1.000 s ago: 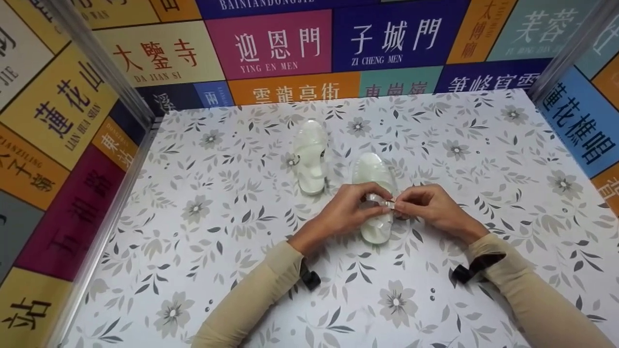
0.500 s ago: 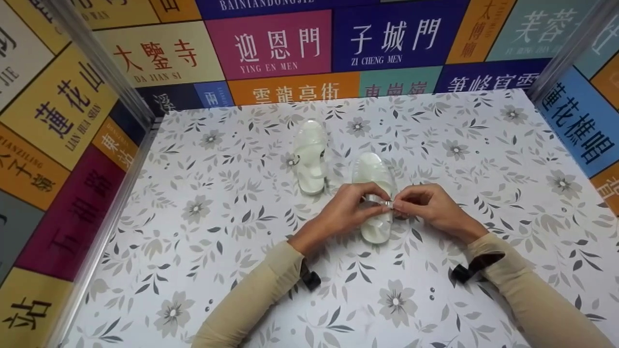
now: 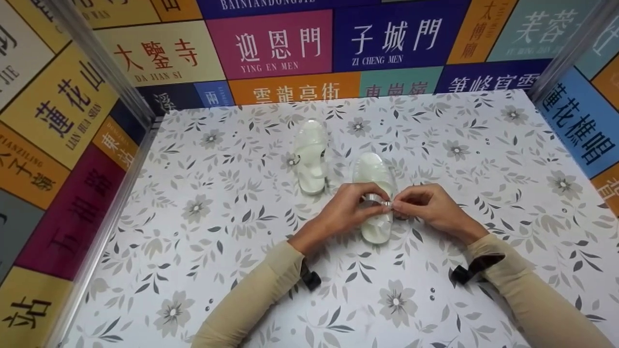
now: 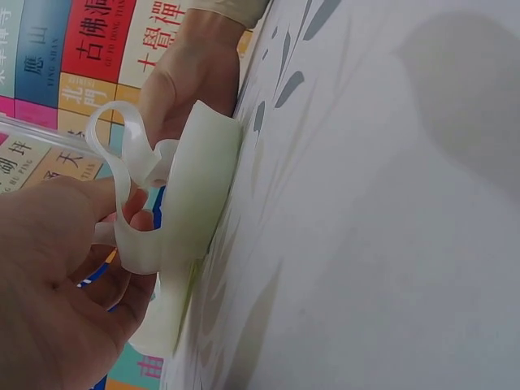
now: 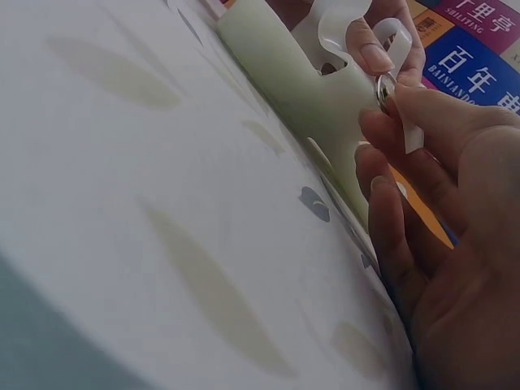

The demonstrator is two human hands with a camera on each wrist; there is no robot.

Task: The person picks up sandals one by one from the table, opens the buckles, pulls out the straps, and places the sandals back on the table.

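A pale whitish-green sandal lies on the table under both hands. Its ankle strap stands up in a loop in the left wrist view. My left hand pinches this strap from the left, thumb and index finger close to a metal buckle. From the other side, my right hand pinches at the buckle between thumb and index finger. The strap's free end sticks out past the right fingertips. A matching sandal rests farther back on the left, with neither hand on it.
A white cloth with grey flowers and leaves covers the table. Coloured panels with lettering stand behind it and on both sides, joined by metal corner posts. Black camera mounts sit at both wrists.
Both hands stay in nearly the same place. Only the fingertips shift slightly at the strap and buckle. Neither sandal has moved visibly.
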